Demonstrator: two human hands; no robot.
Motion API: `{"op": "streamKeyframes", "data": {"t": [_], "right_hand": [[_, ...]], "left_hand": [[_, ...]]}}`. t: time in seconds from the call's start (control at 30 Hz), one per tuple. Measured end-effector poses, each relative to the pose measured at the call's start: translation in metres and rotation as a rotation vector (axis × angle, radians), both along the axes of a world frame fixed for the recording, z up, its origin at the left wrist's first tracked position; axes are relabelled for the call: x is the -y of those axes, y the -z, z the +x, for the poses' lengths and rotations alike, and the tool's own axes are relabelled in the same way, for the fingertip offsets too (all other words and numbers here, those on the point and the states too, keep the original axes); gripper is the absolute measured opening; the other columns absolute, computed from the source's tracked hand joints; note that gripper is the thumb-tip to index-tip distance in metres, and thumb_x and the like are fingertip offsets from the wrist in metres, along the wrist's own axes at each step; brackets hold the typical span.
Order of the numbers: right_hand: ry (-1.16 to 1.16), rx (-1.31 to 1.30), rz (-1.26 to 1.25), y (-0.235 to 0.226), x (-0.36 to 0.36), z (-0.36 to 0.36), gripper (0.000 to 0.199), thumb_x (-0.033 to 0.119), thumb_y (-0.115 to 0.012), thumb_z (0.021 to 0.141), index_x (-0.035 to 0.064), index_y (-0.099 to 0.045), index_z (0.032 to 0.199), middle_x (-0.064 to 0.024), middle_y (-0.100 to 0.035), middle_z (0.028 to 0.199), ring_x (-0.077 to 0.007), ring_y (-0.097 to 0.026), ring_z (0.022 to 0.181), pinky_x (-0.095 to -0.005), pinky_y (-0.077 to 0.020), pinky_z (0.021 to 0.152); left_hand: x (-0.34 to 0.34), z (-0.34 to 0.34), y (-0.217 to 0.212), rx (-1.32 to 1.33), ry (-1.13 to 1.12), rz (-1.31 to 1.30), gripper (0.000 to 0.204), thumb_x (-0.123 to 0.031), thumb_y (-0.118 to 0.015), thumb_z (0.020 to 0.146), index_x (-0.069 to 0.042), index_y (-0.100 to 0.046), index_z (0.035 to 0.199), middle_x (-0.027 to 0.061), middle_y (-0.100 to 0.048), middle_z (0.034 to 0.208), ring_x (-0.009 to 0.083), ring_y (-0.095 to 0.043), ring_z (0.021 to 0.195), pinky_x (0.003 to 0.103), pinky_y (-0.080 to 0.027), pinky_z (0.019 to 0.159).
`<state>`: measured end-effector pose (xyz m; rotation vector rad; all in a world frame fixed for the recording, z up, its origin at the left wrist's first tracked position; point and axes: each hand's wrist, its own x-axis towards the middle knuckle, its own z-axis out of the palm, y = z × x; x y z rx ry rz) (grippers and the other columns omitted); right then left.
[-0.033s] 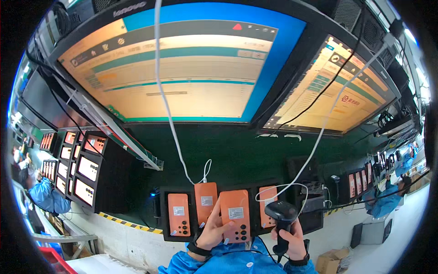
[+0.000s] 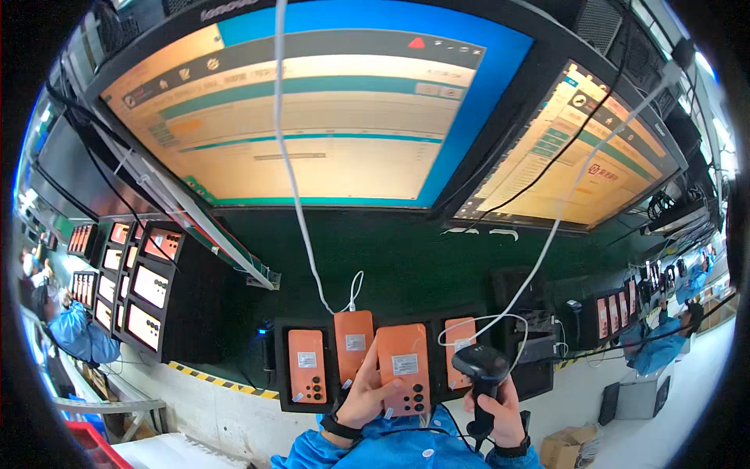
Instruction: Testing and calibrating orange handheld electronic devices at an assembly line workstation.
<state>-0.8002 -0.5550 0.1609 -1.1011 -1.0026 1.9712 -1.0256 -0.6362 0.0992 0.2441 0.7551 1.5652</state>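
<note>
While the left hand (image 2: 369, 397) grips an orange phone (image 2: 404, 380) by its lower edge, fingers wrapped behind and thumb laid across its back, the device is tilted so that its white sticker faces the black handheld scanner (image 2: 480, 367) just to its right. That scanner sits in the right hand (image 2: 500, 410), fingers closed around its pistol grip and its head angled toward the sticker, apparently so the label can be read. A white coiled cable (image 2: 547, 234) runs from the scanner up and away to the right, leaving it free to move. Both wrists show blue sleeves and dark bands.

Just beyond the held phone, three more orange phones rest back-up in a black tray (image 2: 283, 367) on the desk: one at the left (image 2: 307, 377), one beside the held phone with a white cable (image 2: 293, 180) plugged into its top end (image 2: 353, 334), and one partly hidden behind the scanner (image 2: 459, 344). Lying camera-side up keeps their stickers in plain sight.

Above, two large monitors (image 2: 312, 117) lean over the green desk (image 2: 422, 266), angled down toward the worker. Racks of small lit screens (image 2: 144, 285) stand at the left, where a person in blue (image 2: 74, 332) works; another works far right.
</note>
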Motion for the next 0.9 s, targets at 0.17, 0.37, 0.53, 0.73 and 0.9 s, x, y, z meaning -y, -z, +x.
{"op": "streamKeyframes", "data": {"t": [0.17,0.37,0.53,0.73,0.9], "right_hand": [[-0.098,-0.028,-0.07,-0.016,0.025,-0.013,0.066,0.005,-0.069,0.081,0.0046,-0.035,0.137,-0.0189,-0.056,0.117,-0.0208,-0.06,0.083,-0.0332,-0.0485,0.071],[-0.175,-0.145,-0.138,-0.006,0.04,-0.031,0.064,0.005,-0.069,0.083,0.0021,-0.035,0.137,-0.0165,-0.057,0.112,-0.0209,-0.059,0.084,-0.0335,-0.0483,0.075],[-0.143,-0.163,-0.225,-0.012,0.04,-0.026,0.062,0.005,-0.068,0.083,0.0042,-0.036,0.136,-0.0164,-0.055,0.11,-0.021,-0.057,0.082,-0.0326,-0.0467,0.072],[-0.212,-0.111,-0.179,-0.018,0.033,-0.019,0.059,0.009,-0.068,0.085,0.004,-0.038,0.135,-0.0147,-0.056,0.108,-0.0199,-0.056,0.081,-0.0314,-0.0458,0.07],[-0.15,0.021,0.074,0.004,-0.015,0.021,0.047,0.0,-0.062,0.086,0.003,-0.042,0.129,-0.0095,-0.061,0.109,-0.0129,-0.057,0.085,-0.0277,-0.0463,0.075]], "left_hand": [[0.008,-0.004,0.004,-0.041,-0.001,0.023,0.095,0.016,-0.058,0.082,-0.014,-0.003,0.155,0.0119,-0.036,0.15,0.023,-0.044,0.132,0.038,-0.039,0.106],[0.009,-0.003,0.007,-0.108,0.006,0.011,0.094,0.013,-0.061,0.081,-0.011,-0.008,0.155,0.0107,-0.038,0.148,0.0206,-0.046,0.13,0.035,-0.039,0.106],[0.007,0.001,0.006,-0.282,-0.046,0.053,0.093,0.011,-0.064,0.08,-0.01,-0.011,0.154,0.0104,-0.042,0.146,0.0201,-0.047,0.129,0.034,-0.039,0.106],[0.003,0.007,0.008,-0.123,-0.031,0.051,0.095,0.014,-0.063,0.079,-0.011,-0.01,0.154,0.0146,-0.044,0.143,0.0239,-0.05,0.126,0.038,-0.044,0.103],[0.001,0.011,0.002,-0.199,-0.035,0.003,0.089,0.014,-0.061,0.079,-0.007,-0.015,0.152,0.0127,-0.049,0.138,0.0211,-0.052,0.123,0.037,-0.043,0.102]]}}
